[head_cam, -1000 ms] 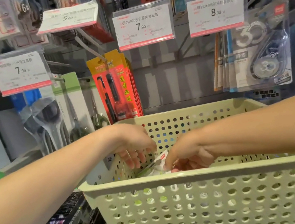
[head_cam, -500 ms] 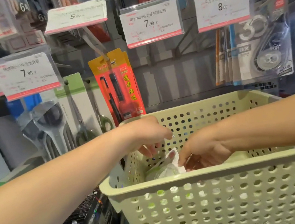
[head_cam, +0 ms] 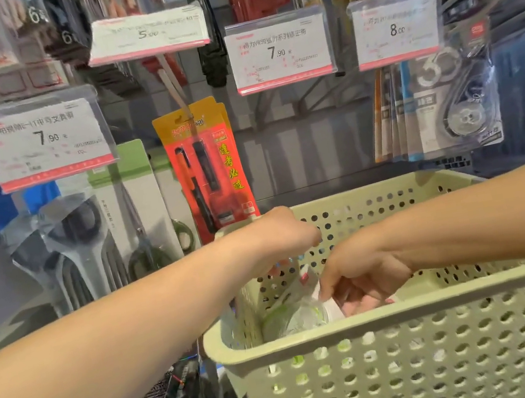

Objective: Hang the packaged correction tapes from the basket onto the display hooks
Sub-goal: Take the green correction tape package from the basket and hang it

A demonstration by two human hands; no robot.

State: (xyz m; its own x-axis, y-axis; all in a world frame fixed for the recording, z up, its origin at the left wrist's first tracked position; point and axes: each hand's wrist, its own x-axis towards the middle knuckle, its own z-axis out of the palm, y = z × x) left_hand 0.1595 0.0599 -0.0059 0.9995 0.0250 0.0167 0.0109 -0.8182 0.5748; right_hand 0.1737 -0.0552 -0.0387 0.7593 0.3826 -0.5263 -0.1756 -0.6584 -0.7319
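I have both hands down in the pale green perforated plastic basket. My right hand reaches in from the right, its fingers curled down round the edge of a clear plastic blister pack with a white card back, which lies tilted against the basket's left inner wall. Through the clear shell I can make out a rounded shape with a streak of green, and there is a bit of red print near the pack's upper corner; the rest is too blurred to read. My left hand hangs over the basket's far left corner, knuckles up, fingers bent downward just above the pack; whether they touch it, I cannot tell. On the wall behind, a row of packaged correction tapes hangs on a hook under the white price tag marked 8.00, well apart from the basket.
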